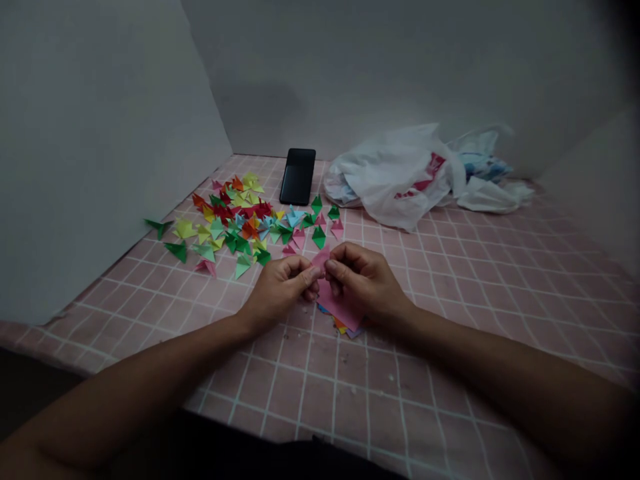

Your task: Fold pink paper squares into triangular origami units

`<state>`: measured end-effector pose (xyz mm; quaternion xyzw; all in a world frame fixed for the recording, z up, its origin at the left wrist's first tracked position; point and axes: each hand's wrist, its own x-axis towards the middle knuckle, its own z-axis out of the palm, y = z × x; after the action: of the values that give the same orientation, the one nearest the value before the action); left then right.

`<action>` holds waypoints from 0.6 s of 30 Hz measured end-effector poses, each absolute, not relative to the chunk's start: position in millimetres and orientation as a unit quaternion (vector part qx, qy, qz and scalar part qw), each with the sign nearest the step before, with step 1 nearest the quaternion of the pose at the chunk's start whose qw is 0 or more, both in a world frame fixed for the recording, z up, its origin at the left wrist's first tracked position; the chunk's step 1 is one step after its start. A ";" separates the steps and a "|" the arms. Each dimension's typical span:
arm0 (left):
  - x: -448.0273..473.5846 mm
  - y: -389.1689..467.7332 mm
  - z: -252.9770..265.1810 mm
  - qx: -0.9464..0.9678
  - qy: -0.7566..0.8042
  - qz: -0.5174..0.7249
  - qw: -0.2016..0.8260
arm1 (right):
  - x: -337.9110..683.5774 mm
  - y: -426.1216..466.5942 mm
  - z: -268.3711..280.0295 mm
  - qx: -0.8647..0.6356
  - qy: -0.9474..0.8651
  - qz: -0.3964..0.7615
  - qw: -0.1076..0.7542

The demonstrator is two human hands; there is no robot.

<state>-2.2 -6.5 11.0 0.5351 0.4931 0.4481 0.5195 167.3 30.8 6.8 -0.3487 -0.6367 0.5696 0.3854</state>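
Between my two hands is a small folded piece of pink origami paper (321,257). My left hand (287,283) pinches its left side with thumb and forefinger. On the right side, the thumb and fingertips of my right hand (363,277) close on it. Just beneath the hands lies a stack of square coloured paper (345,312), a pink sheet on top and blue, orange, yellow and lilac corners showing below. Part of the stack is hidden by my right hand. Beyond my left hand spreads a heap of small folded paper figures (243,220) in red, green, yellow, pink, blue and orange.
A black smartphone (299,177) lies behind the paper figures. To its right sits a crumpled white plastic bag (395,173) with red print, and more bags beside it. The pink checked tablecloth (480,280) meets walls at the left and back.
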 end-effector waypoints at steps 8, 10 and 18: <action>-2.5 -7.7 1.1 0.591 0.463 0.541 0.380 | 170.2 29.8 3.2 -0.229 -0.782 0.312 0.488; -3.6 -7.0 0.8 0.626 0.445 0.559 0.313 | 171.5 29.5 3.5 -0.181 -0.812 0.234 0.503; -6.8 -9.8 7.4 0.691 0.436 0.550 0.174 | 177.7 26.4 4.6 -0.130 -0.846 0.123 0.502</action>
<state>-6.8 -9.8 7.4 0.6906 0.4360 0.5502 0.1738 177.7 26.4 4.6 -0.1303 -0.8464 0.1231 0.5015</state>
